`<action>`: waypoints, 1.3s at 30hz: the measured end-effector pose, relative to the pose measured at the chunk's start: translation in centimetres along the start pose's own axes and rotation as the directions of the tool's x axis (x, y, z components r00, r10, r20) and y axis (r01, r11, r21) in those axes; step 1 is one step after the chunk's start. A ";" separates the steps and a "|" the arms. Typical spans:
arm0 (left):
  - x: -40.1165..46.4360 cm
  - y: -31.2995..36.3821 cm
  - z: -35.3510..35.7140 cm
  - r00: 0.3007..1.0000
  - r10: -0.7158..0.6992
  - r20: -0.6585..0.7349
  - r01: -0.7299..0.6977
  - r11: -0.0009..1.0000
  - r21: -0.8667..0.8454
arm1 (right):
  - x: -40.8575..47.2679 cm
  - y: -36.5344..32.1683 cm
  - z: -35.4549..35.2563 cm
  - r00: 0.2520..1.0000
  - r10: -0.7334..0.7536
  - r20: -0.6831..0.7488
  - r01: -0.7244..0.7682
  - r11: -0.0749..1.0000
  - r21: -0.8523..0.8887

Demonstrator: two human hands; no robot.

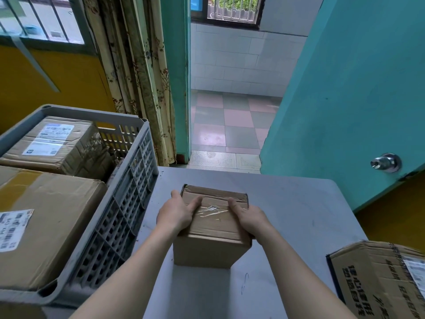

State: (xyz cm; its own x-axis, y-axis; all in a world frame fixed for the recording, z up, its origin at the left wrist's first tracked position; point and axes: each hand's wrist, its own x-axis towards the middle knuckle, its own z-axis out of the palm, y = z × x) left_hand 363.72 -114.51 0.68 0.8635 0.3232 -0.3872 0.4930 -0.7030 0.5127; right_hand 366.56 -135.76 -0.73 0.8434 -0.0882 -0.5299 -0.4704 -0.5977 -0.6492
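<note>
Teal door (pixel 345 88) open at right, tiled floor (pixel 230 125) beyond the doorway. Floral curtain (pixel 138 77) hangs left of the doorway. Grey worktop (pixel 299 215) fills the lower middle. Grey slatted crate (pixel 119 215) sits on its left side and holds two cartons: big carton (pixel 46 226) near, with a barcode label on top, and labelled carton (pixel 57 143) behind it, tilted against the far wall of the crate. Printed carton (pixel 379 279) at the lower right edge of the worktop, black characters on top, partly out of view.

Box (pixel 207 252), plain brown cardboard, at worktop centre, just right of the crate and apart from it, well apart from the printed carton. Can't tell if its base rests on the worktop or is just off it. Clear tape (pixel 212 211) wrinkled across its closed top flaps.

Left hand (pixel 176 212) grips the box's left side, thumb lying on top, forefinger along the left top edge. Right hand (pixel 247 217) grips the right side, thumb on top, fingers wrapped down the side, mostly hidden. Both forearms bare.

Metal knob (pixel 386 162) on the door, low near its edge.
</note>
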 end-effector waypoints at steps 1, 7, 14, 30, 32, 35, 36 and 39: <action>0.1 -0.1 0.0 1.000 -0.006 0.008 0.006 1.000 0.002 | 0.0 0.0 -0.1 1.000 0.008 0.009 -0.008 1.000 0.005; 0.4 -0.1 -2.2 0.982 -0.094 0.164 0.101 0.994 -0.038 | -1.0 -0.9 -1.0 0.991 0.116 0.063 -0.118 0.993 0.023; 0.8 -0.8 -1.1 0.989 -0.106 0.106 0.099 0.993 0.069 | -0.6 -0.7 -0.1 0.993 0.114 0.039 -0.110 0.989 -0.098; 0.8 0.4 -2.0 0.982 0.008 0.190 0.067 0.920 -0.386 | -0.8 -0.2 -1.3 0.998 -0.046 0.045 0.036 0.977 0.209; 0.5 0.1 -1.6 0.990 0.044 0.137 0.017 0.908 -0.418 | -1.2 0.0 -0.8 0.997 -0.058 0.048 0.048 0.978 0.201; 0.0 -0.8 -0.7 0.991 0.051 0.126 0.008 0.903 -0.429 | -1.6 0.9 0.1 0.997 -0.064 0.032 0.057 0.978 0.201; -0.2 -1.2 -0.3 0.989 0.042 0.142 0.024 0.900 -0.434 | -1.6 1.4 0.4 0.998 -0.060 0.032 0.052 0.976 0.209; -0.5 -3.2 1.0 0.986 -0.004 0.169 0.083 0.881 -0.466 | -1.8 2.9 1.6 0.997 -0.059 0.043 0.050 0.979 0.198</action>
State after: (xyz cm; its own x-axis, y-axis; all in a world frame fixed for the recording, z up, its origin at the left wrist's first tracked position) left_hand 361.62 -113.12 -1.54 0.8314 0.2143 -0.5126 0.5554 -0.2974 0.7765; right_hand 363.27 -136.06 -2.48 0.8581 -0.0185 -0.5132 -0.4698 -0.4318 -0.7700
